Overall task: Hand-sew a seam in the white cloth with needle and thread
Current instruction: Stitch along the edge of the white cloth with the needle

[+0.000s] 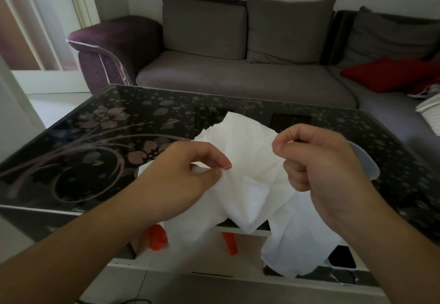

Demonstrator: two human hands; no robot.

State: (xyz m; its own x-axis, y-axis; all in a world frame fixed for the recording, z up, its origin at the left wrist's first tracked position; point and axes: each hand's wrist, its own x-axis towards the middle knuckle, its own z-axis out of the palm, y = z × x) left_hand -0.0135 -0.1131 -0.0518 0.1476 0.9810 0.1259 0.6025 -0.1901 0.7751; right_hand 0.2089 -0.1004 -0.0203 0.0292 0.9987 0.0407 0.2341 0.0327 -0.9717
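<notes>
Between your two sets of fingers the white cloth (247, 161) is held up crumpled above the near edge of the dark flowered glass surface (95, 137), its lower folds hanging down past that edge. Your left hand (190, 177) pinches a fold of it between thumb and forefinger, while your right hand (316, 158) has its fingers curled, thumb and forefinger pinched at the cloth's upper right edge; whether a needle sits in that pinch is too small to tell. Beyond your fingers stands a grey sofa (238, 75) with a red cushion (390, 75).
</notes>
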